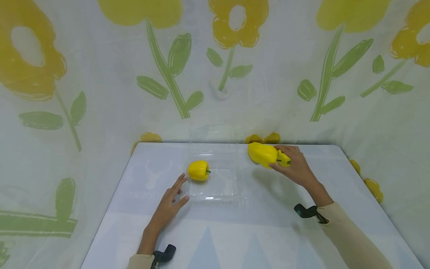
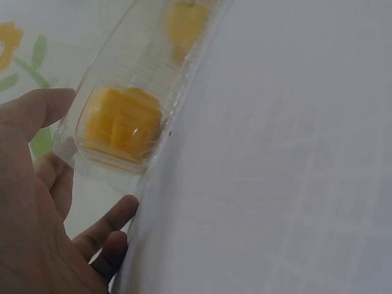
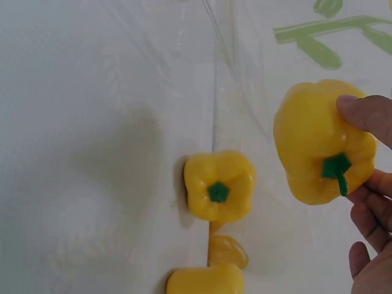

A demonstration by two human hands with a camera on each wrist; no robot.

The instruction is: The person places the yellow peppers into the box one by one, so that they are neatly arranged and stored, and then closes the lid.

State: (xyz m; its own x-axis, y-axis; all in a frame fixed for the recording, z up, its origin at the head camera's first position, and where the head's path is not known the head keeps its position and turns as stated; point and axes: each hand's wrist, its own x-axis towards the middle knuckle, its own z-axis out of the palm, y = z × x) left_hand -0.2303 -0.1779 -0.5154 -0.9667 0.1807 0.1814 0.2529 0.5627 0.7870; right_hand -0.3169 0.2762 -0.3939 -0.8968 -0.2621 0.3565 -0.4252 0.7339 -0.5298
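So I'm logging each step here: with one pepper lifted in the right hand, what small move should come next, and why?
Probably carry the held yellow pepper leftward over the clear tray and lower it beside the pepper in the tray. The right hand grips it above the table, right of the tray, while the left hand rests flat at the tray's left edge, seemingly steadying it.

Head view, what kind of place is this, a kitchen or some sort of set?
Probably a staged recording set, not a kitchen. A white table is walled in by a flower-print cloth, and it bears only a clear tray and yellow peppers, one in the tray, one gripped by the right hand.
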